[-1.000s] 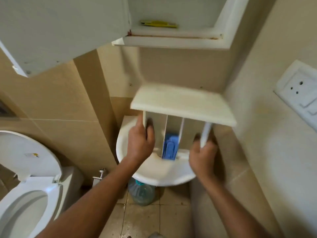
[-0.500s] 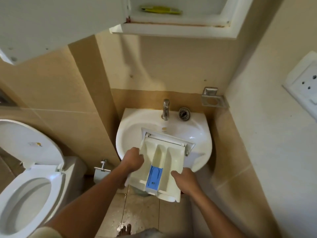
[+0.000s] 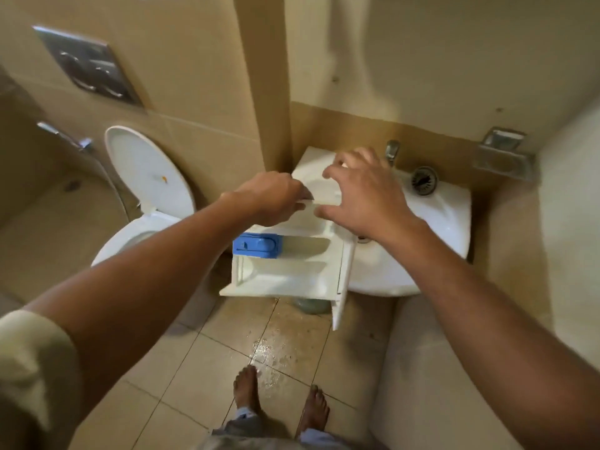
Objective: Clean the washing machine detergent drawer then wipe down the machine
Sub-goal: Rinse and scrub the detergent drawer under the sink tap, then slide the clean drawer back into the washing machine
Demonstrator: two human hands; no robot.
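Rotates drawer (image 3: 292, 267) sideways across sink's (image 3: 448, 222) left rim, blue insert (image 3: 256, 245) overhanging beyond it. Shifts L hand (image 3: 272, 199) onto drawer's sink-side wall, pinching; lifts R hand (image 3: 367, 196), fingers spread, just above.

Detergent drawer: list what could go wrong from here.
1. The detergent drawer lies over the edge of the sink, with much of it out over the floor. Only the left hand plainly grips it, so it could tip and fall.
2. The floor tiles look wet right by the bare feet, so a slip seems possible.
3. The blue insert might drop out if the drawer tilts.
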